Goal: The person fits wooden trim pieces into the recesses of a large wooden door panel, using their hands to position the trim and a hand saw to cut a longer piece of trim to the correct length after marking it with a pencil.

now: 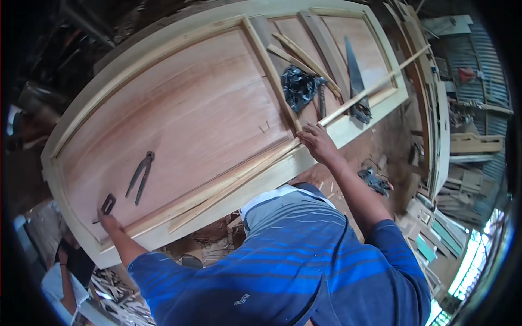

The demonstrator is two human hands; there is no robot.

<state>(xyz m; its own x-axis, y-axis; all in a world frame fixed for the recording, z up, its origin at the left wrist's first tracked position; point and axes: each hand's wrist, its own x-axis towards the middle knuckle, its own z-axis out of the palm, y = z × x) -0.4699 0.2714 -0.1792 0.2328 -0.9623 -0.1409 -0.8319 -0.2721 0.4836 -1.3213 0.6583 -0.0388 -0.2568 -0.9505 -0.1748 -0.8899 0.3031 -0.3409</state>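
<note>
A large pale wooden door point(163, 24) with recessed panels lies flat before me. My left hand point(111, 223) is at its lower left corner, closed around a dark tool with a slotted loop end point(109, 204); its exact kind is unclear. My right hand point(318, 142) lies over a long thin wooden strip point(375, 87), its fingers bent onto it at the door's near edge. The strip slants along the near rail and sticks out past the right end. A pair of pincers point(141, 175) with spread handles rests on the big panel.
On the door's right part lie a black plastic bag point(298, 88), a hammer point(321, 100), a handsaw point(355, 81) and short wooden strips point(307, 60). Long boards point(439, 125) stand at the right. Another person point(65, 277) is at the lower left, near scrap wood point(117, 296).
</note>
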